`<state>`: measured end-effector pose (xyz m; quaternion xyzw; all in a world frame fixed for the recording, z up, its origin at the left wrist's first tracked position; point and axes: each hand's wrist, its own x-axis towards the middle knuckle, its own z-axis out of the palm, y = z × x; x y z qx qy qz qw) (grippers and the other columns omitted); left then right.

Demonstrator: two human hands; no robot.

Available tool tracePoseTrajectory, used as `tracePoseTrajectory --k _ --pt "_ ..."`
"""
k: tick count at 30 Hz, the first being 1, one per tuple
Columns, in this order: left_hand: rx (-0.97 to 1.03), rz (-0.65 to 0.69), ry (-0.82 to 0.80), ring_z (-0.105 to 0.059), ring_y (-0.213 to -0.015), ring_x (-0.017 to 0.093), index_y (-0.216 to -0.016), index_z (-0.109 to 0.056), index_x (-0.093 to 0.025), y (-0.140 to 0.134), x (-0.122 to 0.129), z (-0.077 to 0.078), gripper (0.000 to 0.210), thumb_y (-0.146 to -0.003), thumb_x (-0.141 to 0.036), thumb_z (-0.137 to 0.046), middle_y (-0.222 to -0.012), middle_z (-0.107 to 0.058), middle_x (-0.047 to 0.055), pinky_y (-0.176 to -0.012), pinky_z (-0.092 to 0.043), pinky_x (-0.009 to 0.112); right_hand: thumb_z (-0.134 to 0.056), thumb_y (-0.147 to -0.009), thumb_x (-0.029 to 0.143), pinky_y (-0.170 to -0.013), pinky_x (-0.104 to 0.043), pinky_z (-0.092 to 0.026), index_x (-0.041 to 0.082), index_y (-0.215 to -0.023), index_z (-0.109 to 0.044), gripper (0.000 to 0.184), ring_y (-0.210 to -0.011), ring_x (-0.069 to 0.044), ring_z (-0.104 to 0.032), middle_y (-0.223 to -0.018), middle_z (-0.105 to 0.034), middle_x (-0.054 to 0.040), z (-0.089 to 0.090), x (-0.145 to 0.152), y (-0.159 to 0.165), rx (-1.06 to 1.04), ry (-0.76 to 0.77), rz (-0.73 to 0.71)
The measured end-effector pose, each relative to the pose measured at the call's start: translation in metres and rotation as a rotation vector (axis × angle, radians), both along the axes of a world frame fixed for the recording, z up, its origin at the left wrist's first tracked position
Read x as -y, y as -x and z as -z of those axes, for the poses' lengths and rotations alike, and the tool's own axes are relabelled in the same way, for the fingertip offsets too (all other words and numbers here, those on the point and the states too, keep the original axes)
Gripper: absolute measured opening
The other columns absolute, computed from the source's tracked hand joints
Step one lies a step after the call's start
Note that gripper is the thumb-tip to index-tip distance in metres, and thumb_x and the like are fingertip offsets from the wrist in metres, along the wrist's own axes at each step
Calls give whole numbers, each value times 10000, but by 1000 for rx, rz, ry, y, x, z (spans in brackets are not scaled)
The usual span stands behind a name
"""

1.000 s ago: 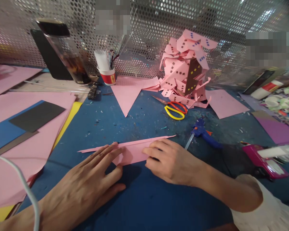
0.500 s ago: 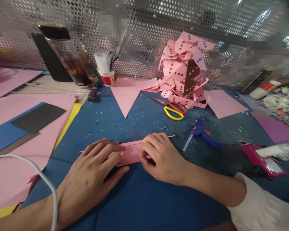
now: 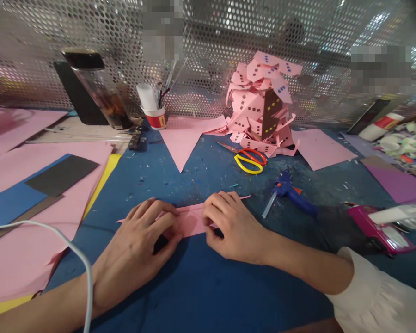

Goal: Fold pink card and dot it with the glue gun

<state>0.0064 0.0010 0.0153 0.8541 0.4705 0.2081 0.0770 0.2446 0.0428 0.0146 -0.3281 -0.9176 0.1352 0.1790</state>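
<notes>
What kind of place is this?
It looks like a craft table, maybe in a workshop. You can see folded pink paper, scissors with red and yellow handles, and what looks like a blue glue gun.

At the upper left, a dark-lidded bottle [image 3: 109,99] holding brown liquid leans beside a black panel [image 3: 71,92]. A red-and-white paper cup [image 3: 156,118] right of them holds white sticks and thin tools. Perforated metal sheeting [image 3: 204,69] spans the top of the frame. Right of centre, scissors [image 3: 241,150] with one red and one yellow handle lie above a blue glue gun [image 3: 287,190]. A magenta device [image 3: 377,229] lies at the right, below a purple sheet [image 3: 398,180]. At the left, a dark grey sheet [image 3: 64,175] overlaps a blue one, and a white cable [image 3: 79,253] curves across the lower corner.
</notes>
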Motion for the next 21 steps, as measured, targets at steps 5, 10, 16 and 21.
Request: tracePoseTrajectory --k 5,10,16,21 --pt "9 16 36 -525 -1090 253 -951 -554 -231 2 0 -1 36 -936 -201 -542 -1114 -579 65 -925 -440 424 -532 -790 88 -883 -382 -350 186 -926 -533 167 -962 -204 -486 -1030 -568 -52 -3 -2 -3 17 11 -15" --pt "-18 27 54 -520 -1130 265 -966 -557 -237 5 2 -1 78 -919 -179 -533 -1176 -585 70 -992 -423 462 -519 -764 79 -893 -388 -347 185 -951 -545 217 -991 -217 -489 -1052 -566 -62 -3 -2 -5 34 17 -25" --pt "-59 57 25 -509 -1207 259 -996 -554 -244 13 2 3 155 -885 -138 -529 -1238 -599 66 -1142 -323 506 -498 -747 56 -886 -387 -351 181 -954 -549 247 -997 -217 -487 -1064 -572 -66 -4 -1 -6 43 12 -33" --pt "-67 81 -4 -550 -1178 251 -1053 -565 -251 16 2 6 241 -846 -131 -541 -1236 -619 60 -1201 -257 531 -499 -774 56 -893 -405 -356 172 -1054 -570 311 -1010 -234 -483 -1092 -584 -83 -3 -3 -7 53 -29 -72"
